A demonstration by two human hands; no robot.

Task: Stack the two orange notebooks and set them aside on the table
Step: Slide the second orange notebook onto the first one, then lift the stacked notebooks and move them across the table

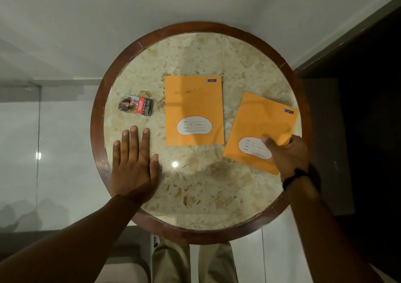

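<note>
Pinching the tilted notebook point(260, 130) near its lower edge, the right hand point(288, 152) is grasping it; it should be straightening it over the middle notebook point(193, 110), while the left hand point(133, 165) is lying released, flat.

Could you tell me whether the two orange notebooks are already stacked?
No, the middle notebook lies flat alone, while the right hand grips the tilted notebook beside it.

Dim rm, glare spot on table point(175, 164), fisheye edges, soft focus

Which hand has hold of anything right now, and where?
The right hand grips the tilted right notebook at its near right corner. The left hand lies flat on the table, holding nothing.
</note>
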